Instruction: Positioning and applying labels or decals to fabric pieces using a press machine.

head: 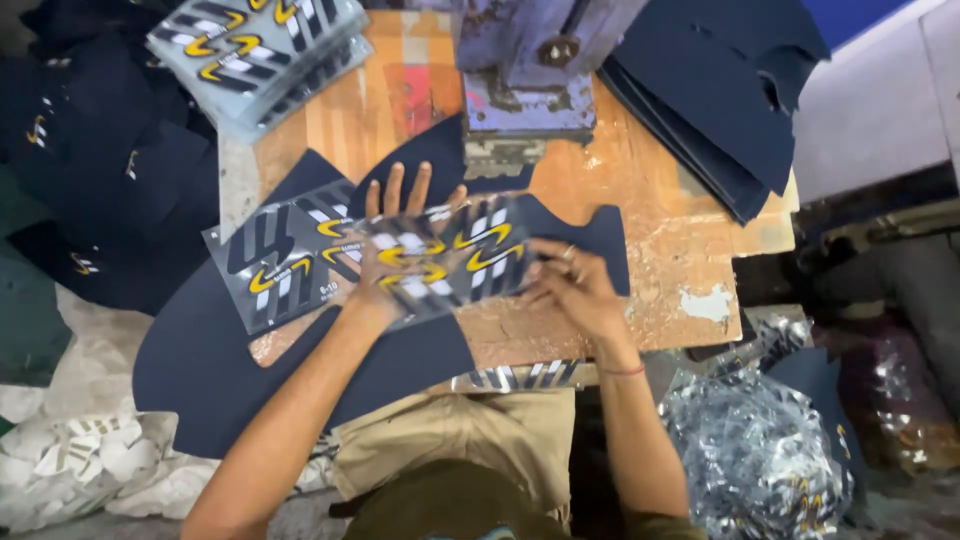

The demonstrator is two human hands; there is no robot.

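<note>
Hands at a worn wooden bench (640,250), seen from above. Left hand (395,250), fingers spread, lies flat under a clear transfer sheet (450,255) printed with grey stripes and yellow curved marks. Right hand (575,285), fingers curled, pinches the right edge of that sheet. A second printed sheet (275,260) lies just left of the left hand, on a dark navy fabric piece (220,360) spread beneath both hands. Beyond the fingertips stands a purple press machine (530,60); far left of it, a stack of printed sheets (260,50); to the right, stacked navy fabric (720,90).
</note>
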